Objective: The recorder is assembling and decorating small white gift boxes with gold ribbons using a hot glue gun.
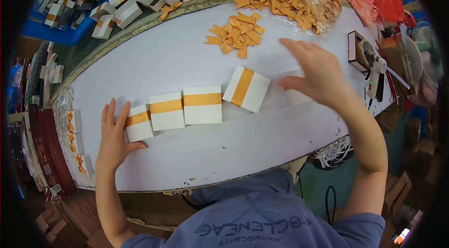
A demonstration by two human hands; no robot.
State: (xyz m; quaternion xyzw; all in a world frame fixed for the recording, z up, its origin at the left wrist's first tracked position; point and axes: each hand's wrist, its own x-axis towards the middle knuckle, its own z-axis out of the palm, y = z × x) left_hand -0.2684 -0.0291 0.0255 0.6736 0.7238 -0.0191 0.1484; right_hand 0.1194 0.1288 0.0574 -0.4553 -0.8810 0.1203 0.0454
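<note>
White tabletop (196,154); ref. = gold bow pile (238,35). Ribboned gift boxes (203,111): row below pile. L hand (112,144), lower-left of pile: fingers spread beside end box (140,130), no grip. R hand (322,68), lower-right of pile: fingers wide, nothing held. Risk: R-hand sweep could skew row.

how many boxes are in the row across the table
5: a box beside the left hand, two more next, one turned askew, one blurred, partly hidden by the right hand.
</note>
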